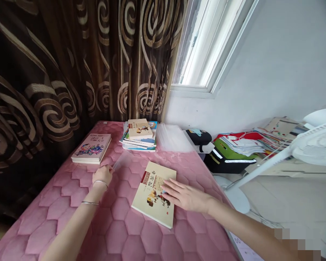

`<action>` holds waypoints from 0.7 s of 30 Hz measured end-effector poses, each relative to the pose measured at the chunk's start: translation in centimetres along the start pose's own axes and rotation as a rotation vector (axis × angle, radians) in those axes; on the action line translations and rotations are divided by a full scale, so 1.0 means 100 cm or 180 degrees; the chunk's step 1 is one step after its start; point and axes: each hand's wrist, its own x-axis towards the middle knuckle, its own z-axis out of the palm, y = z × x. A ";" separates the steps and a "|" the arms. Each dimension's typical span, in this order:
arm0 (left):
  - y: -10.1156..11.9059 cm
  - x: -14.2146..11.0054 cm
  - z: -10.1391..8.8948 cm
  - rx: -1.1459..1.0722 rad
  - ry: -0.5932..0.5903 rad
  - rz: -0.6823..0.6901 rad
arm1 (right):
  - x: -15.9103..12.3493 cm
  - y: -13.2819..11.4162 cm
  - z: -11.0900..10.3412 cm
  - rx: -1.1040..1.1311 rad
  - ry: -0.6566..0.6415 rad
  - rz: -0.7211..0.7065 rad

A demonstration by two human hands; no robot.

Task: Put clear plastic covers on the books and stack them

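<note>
A cream paperback book (141, 197) with dark Chinese characters and small painted figures lies at a slant on the pink quilted mattress (116, 232). Fingers outstretched, my right hand (188, 195) rests on the right part of its cover. My left hand (102, 177), a bangle at the wrist, is closed on the edge of a clear plastic sleeve (122, 159), which reaches away from it towards the back. The sleeve's outline is hard to make out against the pink cloth. Just beyond my left hand sits a short stack of pinkish books (93, 145).
At the back stand a stack of mixed books (139, 139) and a pile of clear plastic sleeves (174, 137). A patterned curtain (119, 58) hangs behind. Off the mattress to the right are a white fan (312, 141), a green-and-black bag (228, 156) and heaped papers (274, 137).
</note>
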 end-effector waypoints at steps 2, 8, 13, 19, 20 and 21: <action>-0.001 0.001 0.002 0.0018 0.0023 0.0024 | 0.003 0.005 0.005 -0.0016 -0.0038 -0.0194; -0.003 0.003 0.004 0.0086 0.0086 0.0130 | 0.003 -0.002 0.019 -0.0164 -0.0006 -0.0191; 0.009 0.008 -0.015 0.0207 0.0373 0.0447 | 0.011 -0.023 0.014 -0.0323 -0.0006 0.0017; 0.056 0.029 -0.051 0.0271 0.0863 0.1195 | 0.052 -0.079 0.011 -0.0396 0.0105 0.0576; 0.066 0.035 -0.055 0.0273 0.0897 0.1311 | 0.063 -0.087 0.014 -0.0355 0.0139 0.0773; 0.076 0.041 -0.059 0.0269 0.0920 0.1409 | 0.074 -0.093 0.017 -0.0304 0.0121 0.1058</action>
